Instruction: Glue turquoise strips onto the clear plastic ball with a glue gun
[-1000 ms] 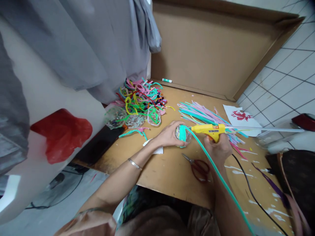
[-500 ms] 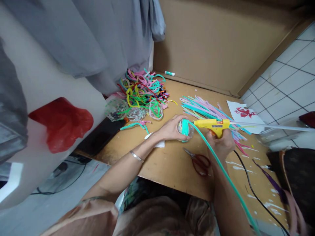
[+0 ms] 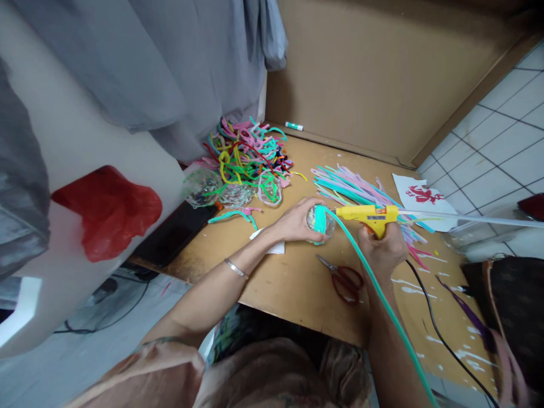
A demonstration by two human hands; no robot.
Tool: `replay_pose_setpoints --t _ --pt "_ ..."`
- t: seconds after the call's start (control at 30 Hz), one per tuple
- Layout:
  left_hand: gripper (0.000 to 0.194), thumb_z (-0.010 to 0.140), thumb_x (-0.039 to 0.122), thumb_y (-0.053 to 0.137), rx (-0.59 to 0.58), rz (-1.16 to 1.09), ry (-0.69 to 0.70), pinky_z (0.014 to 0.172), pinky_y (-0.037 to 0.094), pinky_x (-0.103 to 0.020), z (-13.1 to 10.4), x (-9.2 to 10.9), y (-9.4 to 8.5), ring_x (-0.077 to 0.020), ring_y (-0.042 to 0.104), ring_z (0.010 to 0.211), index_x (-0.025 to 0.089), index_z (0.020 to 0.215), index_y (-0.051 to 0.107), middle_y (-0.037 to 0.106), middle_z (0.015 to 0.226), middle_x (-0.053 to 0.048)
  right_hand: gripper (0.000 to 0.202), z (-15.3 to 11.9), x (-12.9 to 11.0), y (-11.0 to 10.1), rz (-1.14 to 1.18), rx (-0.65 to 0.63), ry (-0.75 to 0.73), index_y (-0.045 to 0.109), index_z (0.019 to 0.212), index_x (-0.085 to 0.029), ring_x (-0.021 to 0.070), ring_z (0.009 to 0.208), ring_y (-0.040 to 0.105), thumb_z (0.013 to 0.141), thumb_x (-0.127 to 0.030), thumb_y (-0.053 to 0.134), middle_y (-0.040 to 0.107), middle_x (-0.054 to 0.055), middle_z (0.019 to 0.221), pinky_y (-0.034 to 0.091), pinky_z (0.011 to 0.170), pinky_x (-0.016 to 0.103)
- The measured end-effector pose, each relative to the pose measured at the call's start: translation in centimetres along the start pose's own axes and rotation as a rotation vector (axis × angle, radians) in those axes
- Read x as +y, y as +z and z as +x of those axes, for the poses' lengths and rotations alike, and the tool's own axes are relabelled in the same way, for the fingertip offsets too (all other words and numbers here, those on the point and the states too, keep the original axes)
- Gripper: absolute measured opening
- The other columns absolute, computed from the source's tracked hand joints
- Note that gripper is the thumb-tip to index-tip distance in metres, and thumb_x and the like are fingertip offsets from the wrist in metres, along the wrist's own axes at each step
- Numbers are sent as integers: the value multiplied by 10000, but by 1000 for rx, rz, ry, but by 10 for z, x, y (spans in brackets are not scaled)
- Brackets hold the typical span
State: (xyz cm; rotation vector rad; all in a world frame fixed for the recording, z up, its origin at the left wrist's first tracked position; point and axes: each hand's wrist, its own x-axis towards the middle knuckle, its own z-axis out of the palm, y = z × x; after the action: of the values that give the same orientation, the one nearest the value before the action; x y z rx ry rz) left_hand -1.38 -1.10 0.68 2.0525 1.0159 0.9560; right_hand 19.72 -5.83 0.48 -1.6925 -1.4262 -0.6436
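The left hand (image 3: 295, 222) is gripping a clear, green-banded round object (image 3: 320, 225), partly hiding it; at its three o'clock, the right hand (image 3: 387, 247) is gripping a glue gun (image 3: 366, 213). A green strip (image 3: 373, 276) is running toward five o'clock — its end is cut off.

The glue gun (image 3: 369, 215) is yellow, the strip (image 3: 374, 275) turquoise, the scissors' handles (image 3: 346, 283) red.

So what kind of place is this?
Probably a craft corner. There's a held yellow plastic glue gun, plus a tangled heap of multicoloured bendy stems and red-handled metal scissors on the brown tabletop.
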Motion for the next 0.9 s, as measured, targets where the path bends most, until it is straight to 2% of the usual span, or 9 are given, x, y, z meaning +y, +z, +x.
replay_pose_setpoints --t 0.47,0.9 --pt "778 552 358 823 3 -28 13 1027 433 -432 0 1 0 -293 539 1199 181 1241 509 567 1283 -121 169 1 -1 0 25 -13 23 468 739 -223 175 601 447 731 -378 537 474 -2 639 316 570 285" --pt "780 536 376 829 -7 -29 -2 1014 440 -441 2 0 0 -293 551 1172 215 1233 516 570 1265 -99 162 2 -1 -2 47 4 24 444 719 -233 161 578 425 721 -366 536 457 -12 627 322 559 284"
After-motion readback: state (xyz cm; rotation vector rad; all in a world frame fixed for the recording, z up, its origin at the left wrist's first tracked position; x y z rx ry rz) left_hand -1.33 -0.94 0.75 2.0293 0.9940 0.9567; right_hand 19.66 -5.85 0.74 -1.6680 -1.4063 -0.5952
